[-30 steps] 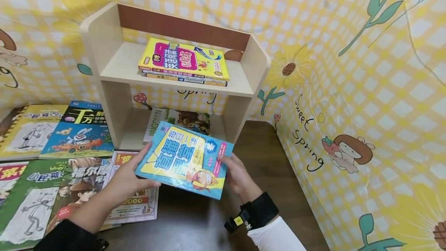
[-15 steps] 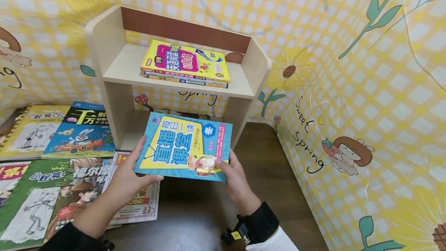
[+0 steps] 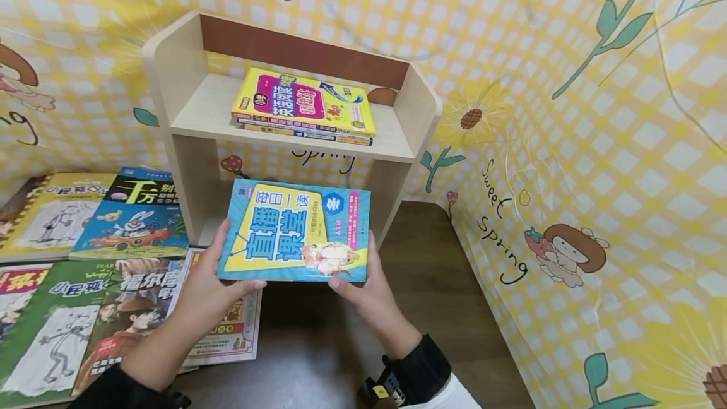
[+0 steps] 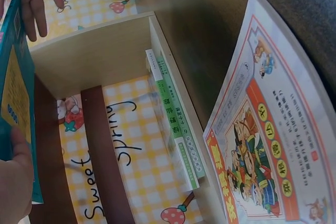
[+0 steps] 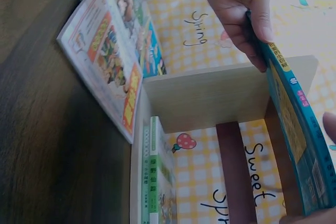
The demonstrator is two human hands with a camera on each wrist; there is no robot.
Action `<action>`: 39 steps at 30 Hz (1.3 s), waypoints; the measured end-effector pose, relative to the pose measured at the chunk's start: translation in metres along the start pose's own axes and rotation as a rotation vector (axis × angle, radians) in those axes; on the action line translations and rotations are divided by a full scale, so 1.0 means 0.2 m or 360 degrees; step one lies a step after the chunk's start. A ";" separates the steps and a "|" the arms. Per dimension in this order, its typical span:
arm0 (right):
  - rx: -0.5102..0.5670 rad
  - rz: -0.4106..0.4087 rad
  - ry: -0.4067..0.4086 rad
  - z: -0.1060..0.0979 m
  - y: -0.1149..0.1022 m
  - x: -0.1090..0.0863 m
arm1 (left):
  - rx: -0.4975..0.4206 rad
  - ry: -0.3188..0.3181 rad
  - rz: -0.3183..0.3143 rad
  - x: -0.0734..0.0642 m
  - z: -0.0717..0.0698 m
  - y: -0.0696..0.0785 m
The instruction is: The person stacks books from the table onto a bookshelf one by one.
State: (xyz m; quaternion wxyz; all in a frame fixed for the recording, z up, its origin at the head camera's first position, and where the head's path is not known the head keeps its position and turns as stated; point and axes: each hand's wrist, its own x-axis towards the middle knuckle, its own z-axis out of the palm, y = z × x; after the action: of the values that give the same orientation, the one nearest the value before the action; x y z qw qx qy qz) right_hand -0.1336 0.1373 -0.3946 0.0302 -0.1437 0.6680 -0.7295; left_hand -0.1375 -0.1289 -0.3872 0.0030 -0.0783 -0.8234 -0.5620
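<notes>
Watching remotely, I judge this a two-handed carrying step: the left hand [image 3: 206, 278] grips one end of the blue book [image 3: 292, 229], the right hand [image 3: 370, 292] holds the other, before the bookshelf [image 3: 206, 103], and any next move calls for evenly matched holds.

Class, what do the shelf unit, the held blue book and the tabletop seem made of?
Shelf unit: probably wood-based board, pale and matte, with faint grain.
Blue book: likely printed paper, with a glossy cover, as light glares off it.
Tabletop: wood or wood-look laminate, dark, slightly shiny, judging by streaky grain and soft reflection.
</notes>
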 end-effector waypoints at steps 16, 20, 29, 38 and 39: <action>-0.0213 -0.0044 0.0030 0.00 0.12 0.06 | -0.0089 0.0000 -0.0046 0.07 0.03 -0.10; -0.0195 -0.0054 -0.0009 -0.01 0.15 0.10 | -0.0105 -0.0008 -0.0106 0.10 0.04 -0.14; -0.0249 -0.0030 -0.0037 -0.02 0.23 0.19 | -0.0141 -0.0035 -0.0162 0.17 0.05 -0.26; -0.0370 0.0026 0.0017 -0.04 0.36 0.28 | -0.0145 -0.0057 -0.0170 0.27 0.07 -0.36; -0.0370 0.0038 0.0023 -0.04 0.37 0.28 | -0.0146 -0.0058 -0.0171 0.28 0.07 -0.37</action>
State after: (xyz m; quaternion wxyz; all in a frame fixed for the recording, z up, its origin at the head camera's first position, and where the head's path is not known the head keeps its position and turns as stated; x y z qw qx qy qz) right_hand -0.2008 0.1243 -0.4585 0.0173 -0.1329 0.7500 -0.6477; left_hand -0.2011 -0.1358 -0.4560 -0.0458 -0.0441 -0.7997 -0.5970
